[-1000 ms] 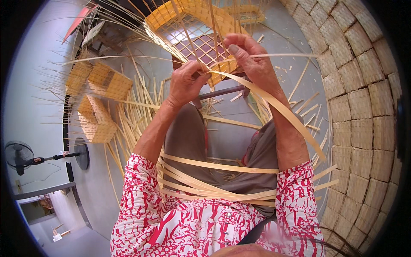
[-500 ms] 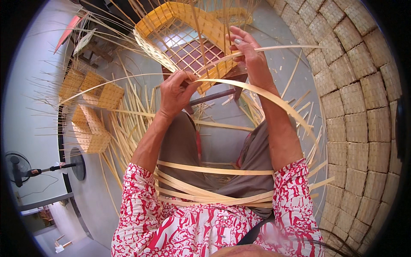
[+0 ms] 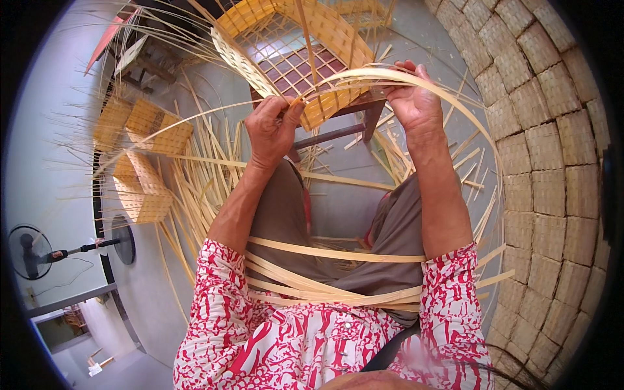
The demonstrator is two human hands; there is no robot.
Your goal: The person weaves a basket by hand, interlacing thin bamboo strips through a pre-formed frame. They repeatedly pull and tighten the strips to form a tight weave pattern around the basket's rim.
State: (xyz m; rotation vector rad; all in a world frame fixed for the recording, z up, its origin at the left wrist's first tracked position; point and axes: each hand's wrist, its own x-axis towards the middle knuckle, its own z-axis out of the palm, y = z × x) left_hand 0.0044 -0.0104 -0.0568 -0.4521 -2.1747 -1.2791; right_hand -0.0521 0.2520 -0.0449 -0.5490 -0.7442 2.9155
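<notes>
A partly woven bamboo basket (image 3: 338, 103) with an open lattice bottom rests tilted on a dark red stool (image 3: 370, 120). Upright splints stick out of its rim. At its near corner my left hand (image 3: 272, 130) is closed, thumb and fingers pinching a bamboo strip against the weave. From that corner a pale bamboo strip (image 3: 370, 73) arches to the right. My right hand (image 3: 416, 104) has its palm turned up and its fingers curled around the arching strip, right of the basket. Several loose strips (image 3: 338, 259) lie across my lap.
Stacks of woven mats or panels (image 3: 546, 156) line the right side. Finished-looking woven baskets (image 3: 146, 188) and heaped strips (image 3: 201, 169) lie on the left floor. A standing fan (image 3: 29, 252) is at the far left. Cut strips litter the floor around the stool.
My right hand has moved right and down, turning its palm up. The pale strip that hung below it now arches higher across it. My left hand stays at the basket corner.
</notes>
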